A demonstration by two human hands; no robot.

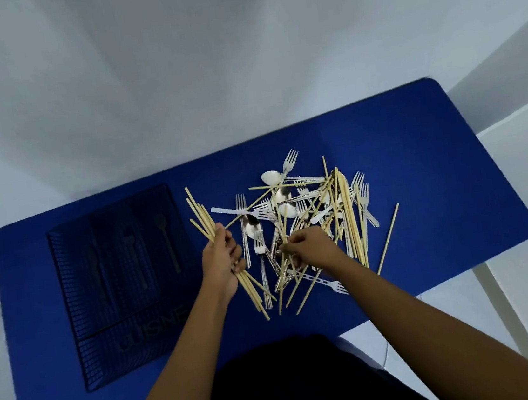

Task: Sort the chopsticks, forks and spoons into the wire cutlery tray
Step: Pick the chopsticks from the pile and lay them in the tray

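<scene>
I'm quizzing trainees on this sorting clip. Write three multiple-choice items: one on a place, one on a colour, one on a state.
1. Where does the wire tray lie relative to the cutlery pile? A) left of it B) right of it C) on top of it
2. What colour is the table? A) red B) blue C) green
3. What is the left hand doing? A) lying flat B) gripping chopsticks C) holding a spoon
Answers: 1 A, tray lies at the pile's left; 2 B, its top is blue; 3 B, it curls round a bundle.

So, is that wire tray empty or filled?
Empty: the wire tray shows only dark cutlery-shaped outlines, nothing shiny or wooden inside.
</scene>
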